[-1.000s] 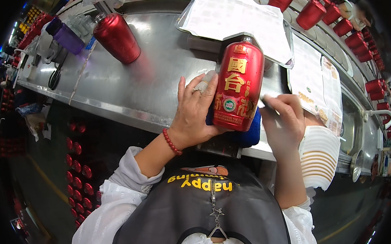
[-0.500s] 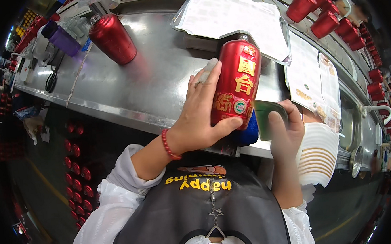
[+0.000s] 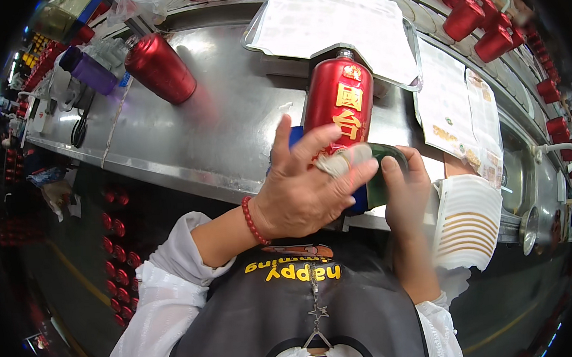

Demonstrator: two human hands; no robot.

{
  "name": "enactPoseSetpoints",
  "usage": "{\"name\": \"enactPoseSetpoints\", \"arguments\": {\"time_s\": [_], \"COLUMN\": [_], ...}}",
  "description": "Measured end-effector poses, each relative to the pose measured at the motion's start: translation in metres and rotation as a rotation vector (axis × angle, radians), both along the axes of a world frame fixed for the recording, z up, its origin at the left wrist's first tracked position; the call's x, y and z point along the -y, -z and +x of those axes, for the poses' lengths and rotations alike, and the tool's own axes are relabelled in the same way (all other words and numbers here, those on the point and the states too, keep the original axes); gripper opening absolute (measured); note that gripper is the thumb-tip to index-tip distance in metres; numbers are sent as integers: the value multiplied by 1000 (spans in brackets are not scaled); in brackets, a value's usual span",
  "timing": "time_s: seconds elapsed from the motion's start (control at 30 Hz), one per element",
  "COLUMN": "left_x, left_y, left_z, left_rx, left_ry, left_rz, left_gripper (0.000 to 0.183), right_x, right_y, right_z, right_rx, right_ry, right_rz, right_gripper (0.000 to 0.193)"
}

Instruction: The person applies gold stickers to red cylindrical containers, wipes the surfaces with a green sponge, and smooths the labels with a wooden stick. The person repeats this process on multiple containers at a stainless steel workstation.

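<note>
- A purple bottle [image 3: 89,73] leans left in view at the far end of the metal counter [image 3: 228,97].
- Just right of it stands a plain red bottle [image 3: 160,68].
- The left forearm slants up and rightward, a red beaded bracelet [image 3: 252,220] at the wrist.
- The left hand [image 3: 310,193] has its fingers spread, with pale wrapping on them, across the lower front of the gold-lettered red bottle [image 3: 343,93]; whether it touches cannot be told.
- That bottle is over the counter's near side, by a blue cloth [image 3: 294,137].
- The right hand [image 3: 404,187], its forearm nearly vertical and blurred, pinches a flat green piece [image 3: 378,189] between thumb and bent fingers beside the bottle's base.
</note>
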State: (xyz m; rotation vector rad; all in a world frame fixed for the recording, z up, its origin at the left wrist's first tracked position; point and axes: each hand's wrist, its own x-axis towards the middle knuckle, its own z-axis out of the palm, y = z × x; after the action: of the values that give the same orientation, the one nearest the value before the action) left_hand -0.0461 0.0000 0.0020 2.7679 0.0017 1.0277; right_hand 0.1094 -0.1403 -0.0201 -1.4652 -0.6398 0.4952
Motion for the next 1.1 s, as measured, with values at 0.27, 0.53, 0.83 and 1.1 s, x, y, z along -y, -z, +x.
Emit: {"name": "enactPoseSetpoints", "arguments": {"time_s": [0.27, 0.53, 0.83, 1.1], "left_x": [-3, -25, -26, -21], "left_y": [25, 41, 45, 10], "left_z": [-10, -20, -13, -18], "left_rx": [31, -84, -102, -151], "left_ry": [-146, -267, -237, -304], "left_rz": [-51, -202, -357, -110], "left_gripper": [47, 99, 101, 97], "right_x": [-2, -5, -19, -35], "right_y": [-6, -46, -31, -64], "right_z": [-2, -13, -16, -25], "right_rx": [246, 746, 259, 487], "right_ry": [55, -375, -63, -118], "right_rz": [-37, 128, -57, -272], "right_gripper": [17, 30, 22, 21]}}
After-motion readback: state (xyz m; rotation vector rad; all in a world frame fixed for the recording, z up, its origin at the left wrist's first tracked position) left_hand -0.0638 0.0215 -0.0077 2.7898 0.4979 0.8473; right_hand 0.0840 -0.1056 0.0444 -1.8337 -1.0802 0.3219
